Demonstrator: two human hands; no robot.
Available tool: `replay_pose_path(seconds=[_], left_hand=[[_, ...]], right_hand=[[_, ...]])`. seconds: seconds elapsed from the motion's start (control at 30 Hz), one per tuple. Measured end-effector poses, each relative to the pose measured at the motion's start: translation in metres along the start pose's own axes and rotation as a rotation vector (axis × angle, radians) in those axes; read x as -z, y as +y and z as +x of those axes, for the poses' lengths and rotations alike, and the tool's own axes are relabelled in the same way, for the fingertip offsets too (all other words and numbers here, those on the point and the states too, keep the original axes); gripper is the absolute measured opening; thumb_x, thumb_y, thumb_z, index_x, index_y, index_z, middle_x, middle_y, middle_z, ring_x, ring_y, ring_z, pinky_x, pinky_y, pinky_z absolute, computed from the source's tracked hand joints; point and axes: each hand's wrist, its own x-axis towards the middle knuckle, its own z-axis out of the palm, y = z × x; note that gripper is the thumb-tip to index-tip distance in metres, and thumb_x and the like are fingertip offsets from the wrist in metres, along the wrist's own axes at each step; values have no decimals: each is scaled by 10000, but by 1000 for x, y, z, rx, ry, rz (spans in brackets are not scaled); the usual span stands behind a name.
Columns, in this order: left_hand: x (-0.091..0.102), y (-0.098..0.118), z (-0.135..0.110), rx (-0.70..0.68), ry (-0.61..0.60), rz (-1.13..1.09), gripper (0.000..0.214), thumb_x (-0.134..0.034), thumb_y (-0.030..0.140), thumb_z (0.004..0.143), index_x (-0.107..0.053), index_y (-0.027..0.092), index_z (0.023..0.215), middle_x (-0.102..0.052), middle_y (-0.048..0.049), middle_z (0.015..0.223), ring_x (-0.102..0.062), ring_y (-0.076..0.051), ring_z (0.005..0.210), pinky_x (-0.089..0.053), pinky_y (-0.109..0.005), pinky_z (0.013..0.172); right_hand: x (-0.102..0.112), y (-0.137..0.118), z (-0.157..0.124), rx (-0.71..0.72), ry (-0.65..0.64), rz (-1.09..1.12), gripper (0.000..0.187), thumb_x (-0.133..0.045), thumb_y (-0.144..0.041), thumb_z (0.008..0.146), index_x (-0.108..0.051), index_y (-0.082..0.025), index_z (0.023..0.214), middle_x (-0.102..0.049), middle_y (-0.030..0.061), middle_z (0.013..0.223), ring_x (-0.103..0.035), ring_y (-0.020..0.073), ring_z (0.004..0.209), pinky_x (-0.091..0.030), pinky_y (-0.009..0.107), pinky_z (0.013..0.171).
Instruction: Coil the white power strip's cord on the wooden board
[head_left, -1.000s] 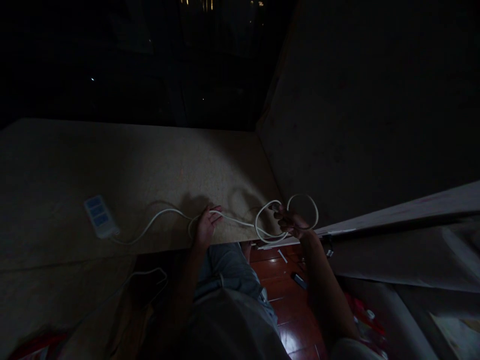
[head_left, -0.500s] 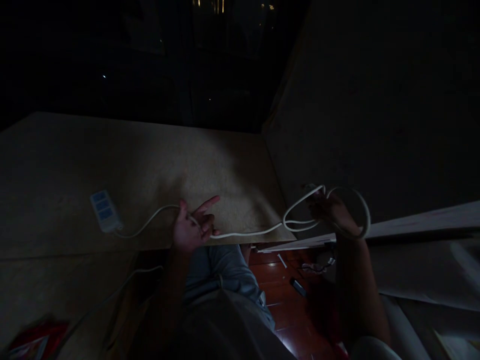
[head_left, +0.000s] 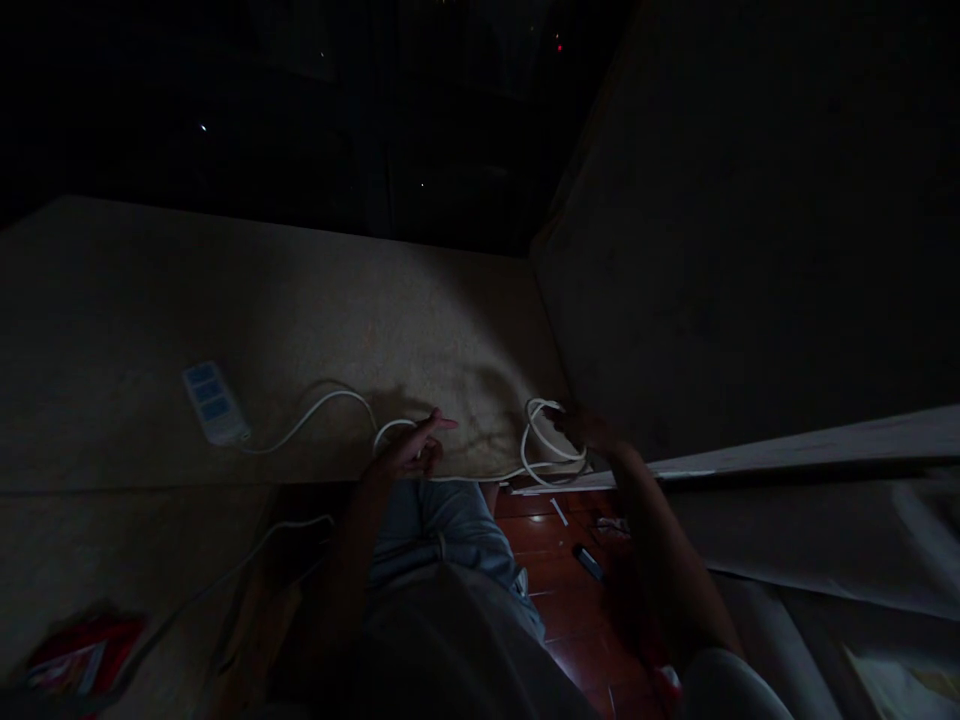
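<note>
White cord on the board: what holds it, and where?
Both hands hold the cord: the right hand grips its coiled loops, the left hand the stretch toward the power strip.

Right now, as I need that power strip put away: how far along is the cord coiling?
Done: a few loops are gathered in the right hand. In hand: the left hand pinches the cord at the board's near edge. Left: a slack stretch lies uncoiled across the board to the power strip.

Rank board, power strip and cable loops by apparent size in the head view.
Largest: board, by far.
Then cable loops at the right hand and power strip: about alike, not ranked.
</note>
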Motion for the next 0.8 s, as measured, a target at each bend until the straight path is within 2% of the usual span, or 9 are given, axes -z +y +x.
replay_pose_path(seconds=[0.1, 0.17, 0.3, 0.47, 0.53, 0.6, 0.7, 0.77, 0.8], left_hand=[[0, -7, 10, -18, -32, -83, 746, -395, 706, 891, -504, 139, 1363, -601, 14, 542, -339, -60, 262, -342, -201, 361], [-5, -9, 17, -28, 49, -171, 633, -459, 635, 904, -531, 150, 1305, -628, 16, 579, -310, -47, 258, -421, -227, 394], [-22, -18, 23, -53, 303, -500, 303, -634, 408, 864, -592, 166, 1040, -637, 15, 597, -558, -116, 406, -514, -250, 493], [-40, -44, -4, -90, 343, -737, 62, -642, 209, 827, -596, 168, 826, -721, -63, 804, -720, -174, 802, -567, -292, 779], [-43, -59, -26, -24, 305, -670, 125, -708, 241, 786, -623, 172, 846, -735, -79, 870, -722, -204, 830, -571, -313, 751], [-44, -74, -49, 87, 245, -448, 287, -762, 389, 754, -648, 176, 909, -745, -94, 929, -726, -236, 781, -571, -331, 651], [-47, -81, -79, 288, 101, -105, 471, -739, 598, 712, -649, 149, 823, -725, -102, 717, -646, -218, 489, -457, -290, 434], [-51, -67, -92, 203, 12, -26, 494, -707, 623, 731, -664, 138, 815, -704, -92, 647, -594, -187, 421, -394, -263, 403], [-54, -54, -97, 81, 33, -45, 483, -702, 612, 742, -675, 136, 819, -695, -81, 634, -590, -181, 429, -391, -260, 410]], right_hand=[[-10, 1, 11, -26, -34, -82, 215, -615, -364, 858, -640, -166, 936, -535, -12, 575, -441, 82, 454, -292, 167, 390], [-12, 1, 18, -4, -81, -193, 196, -579, -331, 890, -651, -165, 965, -563, -1, 585, -477, 93, 472, -317, 172, 410], [-10, -1, 26, 185, -150, -375, 165, -576, -269, 883, -681, -176, 969, -682, 52, 762, -600, 138, 632, -421, 204, 524], [-1, -9, 31, 417, -190, -423, 176, -608, -252, 843, -712, -189, 970, -729, 81, 874, -662, 196, 775, -482, 252, 633], [2, -16, 32, 447, -198, -435, 208, -614, -245, 838, -710, -194, 1015, -740, 85, 934, -670, 199, 803, -494, 259, 666], [5, -27, 31, 479, -208, -453, 239, -623, -248, 835, -703, -190, 1053, -740, 89, 999, -677, 205, 848, -503, 269, 715], [7, -46, 28, 537, -242, -452, 259, -605, -283, 862, -696, -191, 1086, -739, 82, 1017, -685, 215, 888, -510, 291, 754], [6, -61, 25, 580, -273, -454, 256, -604, -295, 872, -698, -197, 1089, -740, 81, 1037, -690, 226, 923, -510, 305, 784], [5, -68, 23, 601, -291, -464, 252, -609, -291, 872, -699, -200, 1089, -739, 84, 1056, -691, 232, 947, -507, 310, 803]])
